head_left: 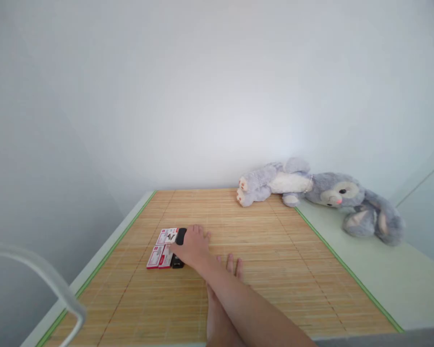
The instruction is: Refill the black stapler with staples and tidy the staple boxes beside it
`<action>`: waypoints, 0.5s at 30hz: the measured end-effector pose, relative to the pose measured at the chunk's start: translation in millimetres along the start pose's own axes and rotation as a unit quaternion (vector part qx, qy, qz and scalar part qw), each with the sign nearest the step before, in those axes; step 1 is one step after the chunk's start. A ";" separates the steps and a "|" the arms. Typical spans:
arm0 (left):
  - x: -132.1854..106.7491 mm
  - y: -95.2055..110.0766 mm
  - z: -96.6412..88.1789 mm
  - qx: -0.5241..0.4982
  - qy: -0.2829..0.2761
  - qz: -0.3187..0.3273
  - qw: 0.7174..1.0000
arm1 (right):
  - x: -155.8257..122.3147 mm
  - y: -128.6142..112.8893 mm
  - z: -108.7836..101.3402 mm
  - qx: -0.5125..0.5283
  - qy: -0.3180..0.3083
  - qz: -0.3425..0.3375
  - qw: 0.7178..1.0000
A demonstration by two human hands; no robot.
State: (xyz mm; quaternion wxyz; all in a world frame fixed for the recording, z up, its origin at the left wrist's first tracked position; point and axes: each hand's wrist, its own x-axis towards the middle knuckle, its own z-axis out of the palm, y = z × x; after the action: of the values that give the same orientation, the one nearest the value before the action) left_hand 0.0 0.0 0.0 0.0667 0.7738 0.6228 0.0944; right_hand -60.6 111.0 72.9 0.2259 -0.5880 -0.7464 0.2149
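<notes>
My right hand (192, 246) reaches forward and to the left across the bamboo mat (275, 270). It lies over a long black object (181, 235) with its fingers curled down on it; the object's ends stick out above and below the hand. Touching the left side of that object are several small red and white boxes (161, 249), laid flat in a block. My left hand (234, 266) rests flat on the mat under my right forearm, and only its stretched fingertips show.
A grey and white plush rabbit (321, 193) lies on its side at the far right, half on the mat and half on the pale green surface (376, 279). White walls close the back and left. A pale curved bar (54, 284) crosses the lower left.
</notes>
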 end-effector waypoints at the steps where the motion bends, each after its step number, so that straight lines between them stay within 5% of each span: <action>1: -2.9 1.5 -0.9 0.001 0.007 -0.001 1.000 | 1.7 4.2 -3.5 -0.011 0.004 -0.004 1.000; 8: -33.7 9.6 -35.5 -0.085 0.098 0.019 0.991 | -4.9 73.4 -74.5 -0.033 -0.032 -0.048 0.998; 15: -3.2 -15.9 -54.4 -0.080 0.147 -0.047 0.985 | -23.6 126.9 -122.7 -0.032 -0.052 -0.077 0.995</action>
State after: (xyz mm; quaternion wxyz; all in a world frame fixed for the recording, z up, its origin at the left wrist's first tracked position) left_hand -28.2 -0.5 49.2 0.0410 0.7137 0.6517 0.2534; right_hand 115.8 122.2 95.3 0.1835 -0.5236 -0.8069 0.2027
